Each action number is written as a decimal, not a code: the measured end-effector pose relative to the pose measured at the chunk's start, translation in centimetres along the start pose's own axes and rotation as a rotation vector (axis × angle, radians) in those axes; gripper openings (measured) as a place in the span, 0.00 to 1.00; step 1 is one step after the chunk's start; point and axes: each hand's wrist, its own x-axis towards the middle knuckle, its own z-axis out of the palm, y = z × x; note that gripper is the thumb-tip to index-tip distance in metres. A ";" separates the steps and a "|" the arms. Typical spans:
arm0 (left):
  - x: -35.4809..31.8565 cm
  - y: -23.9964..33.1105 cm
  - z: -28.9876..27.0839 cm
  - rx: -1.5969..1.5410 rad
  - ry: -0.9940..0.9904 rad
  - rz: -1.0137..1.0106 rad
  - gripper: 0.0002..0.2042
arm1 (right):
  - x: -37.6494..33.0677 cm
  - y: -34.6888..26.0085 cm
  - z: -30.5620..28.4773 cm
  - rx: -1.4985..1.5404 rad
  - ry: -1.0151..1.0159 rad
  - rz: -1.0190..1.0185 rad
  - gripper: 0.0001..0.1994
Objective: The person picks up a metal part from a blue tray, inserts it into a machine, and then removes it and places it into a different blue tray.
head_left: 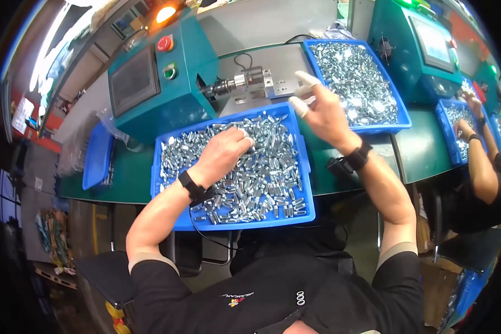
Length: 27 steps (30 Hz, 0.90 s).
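Note:
My left hand (224,151) is over the near blue tray (309,203), its fingers curled together among small shiny metal parts (261,183). What those fingertips pinch, if anything, is hidden. My right hand (327,114), with white covers on its fingertips, is held up between the two trays. Its thumb and fingers are apart, and nothing shows between them. Just left of those fingertips is a metal fixture (267,84), in line with a chuck (222,88) that sticks out of a green machine (192,67). Each wrist wears a black band.
Another blue tray (403,119), heaped with similar metal parts, stands at the right. A red stop button (165,43) and a dark screen (133,78) are on the machine. An upright blue tray (97,156) is at the left. At far right a co-worker's arm (480,167) reaches over another tray.

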 end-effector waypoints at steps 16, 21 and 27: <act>7.6 0.4 -3.9 -0.093 0.236 -0.120 0.09 | -2.8 -0.3 0.2 0.244 0.076 -0.058 0.27; 14.2 -3.0 -3.5 -0.110 0.249 -0.212 0.07 | -2.9 -0.2 0.7 0.263 0.080 -0.107 0.26; 15.3 -5.6 -1.7 -0.104 0.172 -0.247 0.07 | -2.8 -0.3 0.7 0.265 0.072 -0.081 0.25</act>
